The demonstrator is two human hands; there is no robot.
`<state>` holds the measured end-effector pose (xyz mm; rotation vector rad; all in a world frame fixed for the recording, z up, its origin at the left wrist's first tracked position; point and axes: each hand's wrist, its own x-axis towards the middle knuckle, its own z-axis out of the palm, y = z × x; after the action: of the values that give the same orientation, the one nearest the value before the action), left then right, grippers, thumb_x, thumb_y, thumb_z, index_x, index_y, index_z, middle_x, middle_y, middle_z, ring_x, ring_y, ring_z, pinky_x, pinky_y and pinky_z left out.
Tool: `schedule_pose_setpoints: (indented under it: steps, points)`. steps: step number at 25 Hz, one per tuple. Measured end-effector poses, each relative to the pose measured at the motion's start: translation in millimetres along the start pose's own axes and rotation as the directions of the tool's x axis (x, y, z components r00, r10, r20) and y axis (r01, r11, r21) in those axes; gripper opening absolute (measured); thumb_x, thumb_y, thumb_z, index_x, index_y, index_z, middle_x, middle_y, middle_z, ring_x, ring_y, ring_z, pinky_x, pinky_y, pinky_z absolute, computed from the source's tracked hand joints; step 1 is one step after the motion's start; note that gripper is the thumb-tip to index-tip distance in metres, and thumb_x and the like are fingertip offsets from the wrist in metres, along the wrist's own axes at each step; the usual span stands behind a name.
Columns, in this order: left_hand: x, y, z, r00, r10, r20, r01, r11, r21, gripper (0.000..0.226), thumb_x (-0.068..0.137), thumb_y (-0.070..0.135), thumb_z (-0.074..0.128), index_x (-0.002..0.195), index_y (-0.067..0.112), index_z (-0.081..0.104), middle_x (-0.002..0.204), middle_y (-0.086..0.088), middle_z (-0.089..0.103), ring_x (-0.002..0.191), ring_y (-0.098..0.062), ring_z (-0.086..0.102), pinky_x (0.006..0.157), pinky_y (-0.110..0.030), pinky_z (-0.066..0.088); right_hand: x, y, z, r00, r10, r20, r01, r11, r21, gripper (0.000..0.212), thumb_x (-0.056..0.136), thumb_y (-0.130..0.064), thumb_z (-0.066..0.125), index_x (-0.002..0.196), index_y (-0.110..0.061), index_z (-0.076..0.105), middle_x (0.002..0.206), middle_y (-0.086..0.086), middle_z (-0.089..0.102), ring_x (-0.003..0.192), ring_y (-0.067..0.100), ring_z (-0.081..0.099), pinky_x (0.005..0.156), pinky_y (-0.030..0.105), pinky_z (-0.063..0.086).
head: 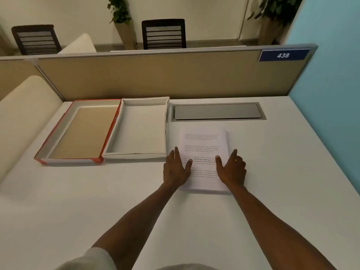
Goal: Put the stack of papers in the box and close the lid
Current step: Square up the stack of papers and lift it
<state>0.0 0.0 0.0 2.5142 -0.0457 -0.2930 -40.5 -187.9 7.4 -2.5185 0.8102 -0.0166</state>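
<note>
A grey cable hatch (218,111) sits in the worktop (272,172) just before the partition (148,75); behind the partition stand two chairs (164,34) and potted plants (120,14).

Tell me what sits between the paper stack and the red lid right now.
The open white box lies between the paper stack and the red lid, pressed against the lid's side, seen in the head view. It is empty.

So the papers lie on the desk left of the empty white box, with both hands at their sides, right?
Not quite. The head view shows the papers on the desk right of the empty white box, not left. The left hand and right hand are indeed at their sides.
</note>
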Motion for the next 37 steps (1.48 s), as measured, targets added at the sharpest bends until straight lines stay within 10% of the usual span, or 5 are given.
schedule_pose_setpoints:
  steps: [13,17,24,37]
  points:
    - [37,22,1,0.825,-0.531,0.193,0.53,0.608,-0.592,0.054,0.092,0.047,0.064,0.127,0.007,0.055,0.129,-0.013,0.061,0.115,-0.034,0.06,0.09,-0.041,0.049,19,11,3,0.997,0.037,0.072,-0.038,0.999,0.01,0.052,0.085,-0.041,0.072,0.12,-0.004,0.062,0.117,0.018,0.062,0.106,0.034,0.063,0.084,0.039,0.054]
    - [46,19,-2,0.833,-0.508,0.219,0.53,0.618,-0.581,0.044,0.089,0.04,0.067,0.116,0.007,0.057,0.101,-0.006,0.062,0.097,-0.027,0.058,0.079,-0.037,0.048,19,12,3,0.997,0.039,0.071,-0.04,0.999,0.009,0.05,0.086,-0.041,0.072,0.119,-0.004,0.063,0.118,0.019,0.061,0.106,0.035,0.063,0.086,0.041,0.054]
    - [36,32,14,0.904,-0.428,0.003,0.422,0.892,-0.162,0.058,0.084,0.045,0.069,0.126,0.009,0.054,0.133,-0.014,0.052,0.125,-0.035,0.052,0.108,-0.048,0.048,21,11,1,0.995,0.042,0.091,-0.044,0.999,0.015,0.052,0.086,-0.041,0.072,0.121,-0.004,0.064,0.12,0.018,0.062,0.108,0.036,0.063,0.087,0.042,0.054]
    - [23,30,3,0.942,-0.333,0.042,0.324,0.868,-0.376,0.062,0.08,0.046,0.074,0.127,0.014,0.048,0.126,-0.006,0.064,0.112,-0.03,0.065,0.089,-0.039,0.057,18,11,1,0.997,0.019,0.079,-0.019,1.0,-0.011,0.055,0.087,-0.042,0.07,0.124,-0.003,0.06,0.123,0.02,0.059,0.111,0.036,0.061,0.09,0.043,0.052]
